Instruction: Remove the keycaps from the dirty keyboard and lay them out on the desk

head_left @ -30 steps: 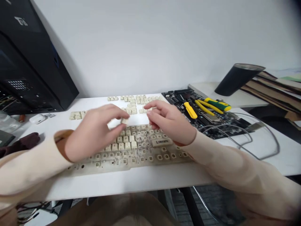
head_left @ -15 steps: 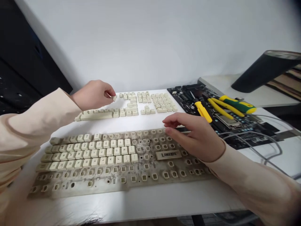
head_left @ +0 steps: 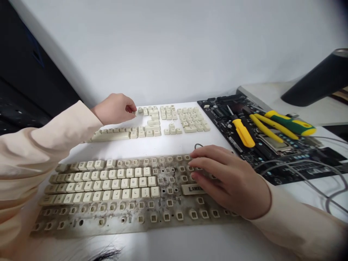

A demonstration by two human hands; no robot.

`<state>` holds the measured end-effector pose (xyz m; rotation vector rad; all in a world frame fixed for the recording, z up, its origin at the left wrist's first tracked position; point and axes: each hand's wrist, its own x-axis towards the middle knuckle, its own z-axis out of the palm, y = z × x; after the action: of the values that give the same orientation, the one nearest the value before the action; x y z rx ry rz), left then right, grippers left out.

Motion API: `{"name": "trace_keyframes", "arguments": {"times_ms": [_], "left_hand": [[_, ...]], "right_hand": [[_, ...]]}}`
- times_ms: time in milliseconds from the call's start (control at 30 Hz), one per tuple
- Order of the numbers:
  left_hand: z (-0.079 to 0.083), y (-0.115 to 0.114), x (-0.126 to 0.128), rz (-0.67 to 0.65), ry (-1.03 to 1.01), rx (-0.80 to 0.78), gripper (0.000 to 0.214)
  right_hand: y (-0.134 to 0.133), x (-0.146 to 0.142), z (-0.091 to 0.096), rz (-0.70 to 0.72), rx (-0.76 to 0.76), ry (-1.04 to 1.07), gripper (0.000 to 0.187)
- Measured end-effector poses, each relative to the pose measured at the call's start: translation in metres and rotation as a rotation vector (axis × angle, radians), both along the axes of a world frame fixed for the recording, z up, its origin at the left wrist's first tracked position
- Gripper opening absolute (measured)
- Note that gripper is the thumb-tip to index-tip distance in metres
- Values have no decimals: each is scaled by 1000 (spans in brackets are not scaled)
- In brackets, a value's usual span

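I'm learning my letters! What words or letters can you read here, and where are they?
"LIMI" on the plate of the dirty keyboard; the right hand hides the rest.
"H", "J", "K", "L" on the keycaps.
The print on the motherboard is too small to read.

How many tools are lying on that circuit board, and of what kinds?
Screwdrivers: 2 (a yellow-handled screwdriver and a green-and-yellow-handled screwdriver)
Pliers: 1 (yellow-handled pliers)
Total: 3, all on the computer motherboard
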<state>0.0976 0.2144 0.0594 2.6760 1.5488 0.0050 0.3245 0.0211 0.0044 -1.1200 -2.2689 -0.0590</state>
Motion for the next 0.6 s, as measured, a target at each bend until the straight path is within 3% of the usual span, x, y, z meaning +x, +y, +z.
{"name": "trace_keyframes", "arguments": {"times_ms": [600], "left_hand": [[-12,13,-4,-29,-126,-39,34]], "right_hand": [[2,0,-5,-7,-65,13,12]]}}
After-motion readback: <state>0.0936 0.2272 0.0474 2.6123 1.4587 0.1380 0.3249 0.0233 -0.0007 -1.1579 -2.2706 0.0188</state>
